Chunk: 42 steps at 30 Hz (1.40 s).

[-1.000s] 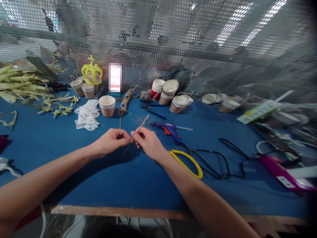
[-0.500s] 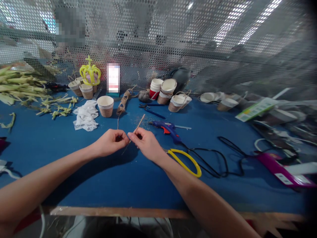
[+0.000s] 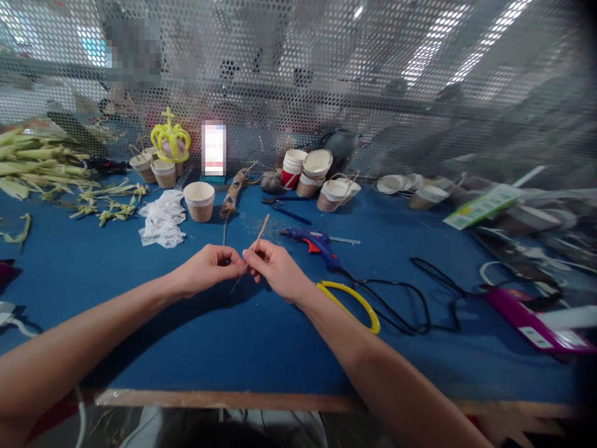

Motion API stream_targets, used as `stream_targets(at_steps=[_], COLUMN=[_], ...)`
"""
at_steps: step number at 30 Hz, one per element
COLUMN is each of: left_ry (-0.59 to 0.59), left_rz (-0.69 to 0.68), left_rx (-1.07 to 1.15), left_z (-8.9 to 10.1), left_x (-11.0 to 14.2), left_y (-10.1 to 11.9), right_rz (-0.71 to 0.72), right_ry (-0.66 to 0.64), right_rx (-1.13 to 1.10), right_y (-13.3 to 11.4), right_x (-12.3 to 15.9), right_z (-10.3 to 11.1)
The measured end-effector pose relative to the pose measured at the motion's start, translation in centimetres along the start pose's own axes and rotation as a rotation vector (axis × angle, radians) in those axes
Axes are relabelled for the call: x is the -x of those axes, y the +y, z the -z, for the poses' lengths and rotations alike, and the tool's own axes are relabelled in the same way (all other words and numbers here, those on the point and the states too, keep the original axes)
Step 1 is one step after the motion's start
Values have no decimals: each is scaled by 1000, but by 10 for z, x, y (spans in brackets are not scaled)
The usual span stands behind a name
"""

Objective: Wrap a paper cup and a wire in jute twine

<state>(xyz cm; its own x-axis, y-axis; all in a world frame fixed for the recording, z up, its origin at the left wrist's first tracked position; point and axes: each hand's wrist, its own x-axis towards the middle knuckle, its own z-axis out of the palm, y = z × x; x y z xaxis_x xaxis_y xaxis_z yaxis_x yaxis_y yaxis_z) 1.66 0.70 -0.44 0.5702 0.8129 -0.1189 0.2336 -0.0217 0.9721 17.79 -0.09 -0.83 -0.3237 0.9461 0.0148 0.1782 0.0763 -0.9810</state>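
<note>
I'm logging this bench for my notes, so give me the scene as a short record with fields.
Left hand: fingertips pinched together at the thin strand
Right hand: thumb and fingers holding the strand, its tip pointing away
Beyond hands: twine bundle, lone cup, white cloth
Right of hands: blue glue gun, yellow loop
Surface: blue tabletop

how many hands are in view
2: the left hand and, meeting it above the blue table, the right hand, pinching a tan strip. Any behind the mesh screen can't be made out.
</note>
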Motion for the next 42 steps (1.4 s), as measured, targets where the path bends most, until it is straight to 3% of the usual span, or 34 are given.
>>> stream_targets(at_steps=[6, 15, 26, 31, 34, 42], left_ry=[-70, 94, 129, 102, 103, 105], left_rz=[-117, -229, -38, 8, 8, -59], left_rx=[-136, -362, -194, -69, -3, 49], left_z=[7, 2, -6, -6, -6, -7], left_x=[-2, -1, -10, -8, -7, -8], left_y=[0, -6, -4, -4, -8, -19], right_rz=[-63, -81, 3, 4, 10, 30], right_ry=[14, 46, 176, 57, 33, 104], right_rx=[-17, -4, 252, 90, 80, 328], right_y=[-1, 4, 7, 4, 3, 9], right_x=[1, -1, -2, -1, -2, -5], right_z=[-2, -2, -1, -2, -2, 1])
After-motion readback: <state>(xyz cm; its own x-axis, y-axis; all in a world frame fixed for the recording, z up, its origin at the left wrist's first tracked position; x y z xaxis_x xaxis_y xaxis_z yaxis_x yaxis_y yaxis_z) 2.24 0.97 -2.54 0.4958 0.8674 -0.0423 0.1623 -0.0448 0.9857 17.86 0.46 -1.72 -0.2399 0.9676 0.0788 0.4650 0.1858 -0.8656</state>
